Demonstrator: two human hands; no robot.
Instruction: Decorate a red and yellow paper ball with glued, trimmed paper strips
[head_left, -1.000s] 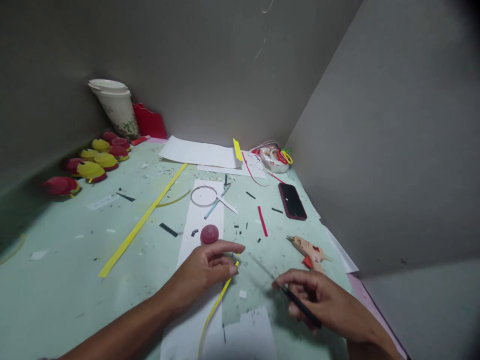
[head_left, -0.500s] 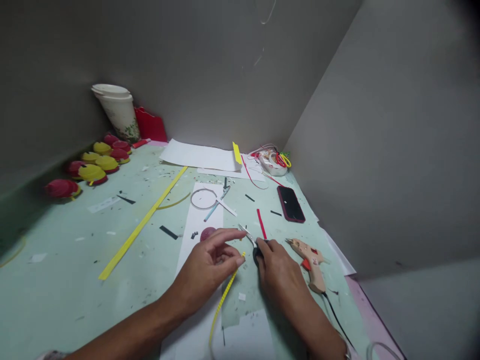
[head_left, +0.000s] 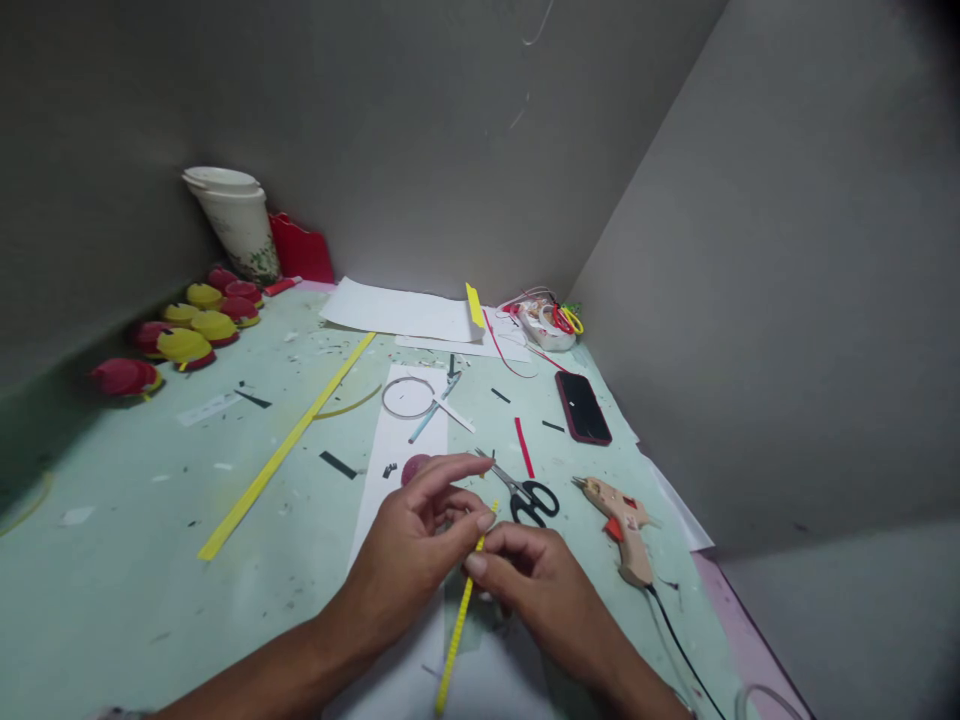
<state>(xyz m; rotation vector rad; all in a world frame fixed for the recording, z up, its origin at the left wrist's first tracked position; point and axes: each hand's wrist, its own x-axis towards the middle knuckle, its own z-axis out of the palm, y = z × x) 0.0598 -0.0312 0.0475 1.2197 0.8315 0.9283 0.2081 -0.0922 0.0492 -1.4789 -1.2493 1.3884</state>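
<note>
A thin yellow strip (head_left: 457,640) with fine cross marks runs down toward the front edge of the view. Its upper end is pinched between the thumb and fingers of my left hand (head_left: 416,530), whose index finger stretches out above. Just below that, my right hand (head_left: 536,590) grips the same strip between thumb and fingertips. Black-handled scissors (head_left: 534,500) lie on the table beyond my right hand, touched by neither hand. Behind my left fingers sits a dark red round piece (head_left: 414,467), partly hidden.
A glue gun (head_left: 631,530) and a phone (head_left: 583,408) lie at the right. A long yellow strip (head_left: 289,445), a ring (head_left: 407,397) and paper scraps lie further left. Several red and yellow pieces (head_left: 187,347) and a cup (head_left: 238,225) stand at the back left.
My right hand has let go of the scissors, which now lie on the table, and has moved left to take hold of the thin yellow strip. The strip's lower part has swung slightly right.
</note>
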